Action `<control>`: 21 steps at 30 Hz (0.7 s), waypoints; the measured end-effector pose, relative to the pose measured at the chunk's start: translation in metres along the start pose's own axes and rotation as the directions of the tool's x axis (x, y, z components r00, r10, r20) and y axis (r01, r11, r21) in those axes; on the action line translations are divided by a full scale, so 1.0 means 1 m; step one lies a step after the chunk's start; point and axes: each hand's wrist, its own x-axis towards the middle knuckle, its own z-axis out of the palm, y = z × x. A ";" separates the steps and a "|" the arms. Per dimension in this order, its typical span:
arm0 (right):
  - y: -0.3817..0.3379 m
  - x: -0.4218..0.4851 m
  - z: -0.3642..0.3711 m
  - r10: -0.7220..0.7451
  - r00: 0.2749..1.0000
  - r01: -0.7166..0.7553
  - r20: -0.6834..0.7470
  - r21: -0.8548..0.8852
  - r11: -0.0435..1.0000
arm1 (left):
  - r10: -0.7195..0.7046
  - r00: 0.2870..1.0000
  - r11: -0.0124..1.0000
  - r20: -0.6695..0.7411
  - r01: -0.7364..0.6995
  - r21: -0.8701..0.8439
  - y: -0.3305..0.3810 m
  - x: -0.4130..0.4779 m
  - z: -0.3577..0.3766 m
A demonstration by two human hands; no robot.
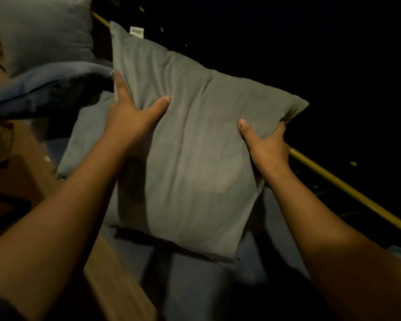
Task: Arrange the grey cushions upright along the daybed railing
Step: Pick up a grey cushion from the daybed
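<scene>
Above the blue-sheeted daybed mattress (195, 274), a person is holding a square grey cushion (190, 140) of soft, creased fabric between both hands. Left hand (130, 117) is clamping its left edge, thumb on the front; right hand (266, 144) is gripping its right corner. Just right, a yellow metal railing (347, 191) is running diagonally. Another grey cushion (44, 31) is standing upright far left, one more (88, 135) is lying flat below.

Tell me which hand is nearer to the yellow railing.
Right. The right hand grips the grey cushion at its right edge, just above the yellow railing. The left hand holds the cushion's left edge, a cushion-width farther from the rail.
</scene>
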 end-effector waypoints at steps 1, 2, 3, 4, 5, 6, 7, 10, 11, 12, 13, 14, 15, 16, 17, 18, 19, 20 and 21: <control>-0.002 0.013 0.008 0.014 1.000 -0.015 -0.016 -0.005 1.000 | 0.012 1.000 1.000 -0.012 -0.012 0.000 0.001 0.014 0.003; -0.003 0.023 0.016 0.032 0.999 -0.032 -0.038 -0.008 0.999 | 0.022 1.000 1.000 -0.022 -0.022 -0.001 0.000 0.026 0.009; -0.003 0.031 0.025 0.034 0.998 -0.035 -0.061 -0.016 0.999 | 0.027 0.999 1.000 -0.022 -0.027 0.014 -0.003 0.037 0.017; 0.000 0.037 0.036 0.003 0.997 -0.007 -0.077 -0.055 0.998 | 0.030 1.000 0.997 -0.005 -0.029 0.070 -0.008 0.045 0.028; 0.002 0.041 0.048 -0.047 0.997 0.038 -0.059 -0.144 0.989 | 0.033 0.999 0.985 0.039 -0.039 0.169 -0.014 0.049 0.043; 0.006 0.041 0.059 -0.087 0.996 0.085 0.003 -0.266 0.960 | 0.034 0.994 0.957 0.106 -0.063 0.284 -0.022 0.048 0.059; 0.012 0.039 0.071 -0.105 0.990 0.134 0.095 -0.388 0.912 | 0.030 0.984 0.919 0.175 -0.096 0.381 -0.029 0.045 0.076; 0.030 0.030 0.092 -0.076 0.954 0.230 0.291 -0.544 0.807 | 0.001 0.965 0.857 0.264 -0.137 0.497 -0.050 0.030 0.107; 0.035 0.029 0.095 -0.085 0.950 0.244 0.301 -0.543 0.804 | -0.009 0.967 0.858 0.256 -0.124 0.499 -0.056 0.028 0.110; 0.038 0.027 0.094 -0.094 0.948 0.253 0.305 -0.538 0.804 | -0.009 0.970 0.859 0.242 -0.116 0.499 -0.061 0.025 0.110; 0.039 0.026 0.091 -0.100 0.945 0.261 0.313 -0.532 0.806 | -0.002 0.974 0.858 0.227 -0.115 0.500 -0.062 0.022 0.108; 0.037 0.025 0.085 -0.104 0.941 0.267 0.322 -0.519 0.812 | 0.010 0.976 0.859 0.216 -0.119 0.498 -0.059 0.019 0.105; 0.036 0.024 0.078 -0.105 0.939 0.265 0.327 -0.498 0.826 | 0.019 0.977 0.863 0.212 -0.123 0.489 -0.055 0.014 0.102; 0.035 0.021 0.070 -0.105 0.938 0.259 0.330 -0.466 0.846 | 0.023 0.977 0.872 0.213 -0.124 0.473 -0.049 0.008 0.100; 0.035 0.016 0.060 -0.104 0.938 0.249 0.332 -0.433 0.867 | 0.027 0.976 0.884 0.218 -0.125 0.450 -0.042 0.001 0.097; 0.036 0.009 0.047 -0.102 0.938 0.240 0.332 -0.407 0.881 | 0.041 0.973 0.898 0.226 -0.135 0.419 -0.036 -0.008 0.095; 0.040 0.000 0.033 -0.094 0.939 0.229 0.330 -0.399 0.888 | 0.074 0.968 0.912 0.239 -0.163 0.377 -0.032 -0.020 0.093; 0.045 -0.011 0.017 -0.079 0.942 0.215 0.325 -0.405 0.889 | 0.120 0.959 0.922 0.258 -0.204 0.330 -0.029 -0.034 0.092; 0.052 -0.025 -0.001 -0.054 0.947 0.189 0.316 -0.416 0.890 | 0.168 0.944 0.925 0.284 -0.250 0.286 -0.025 -0.052 0.093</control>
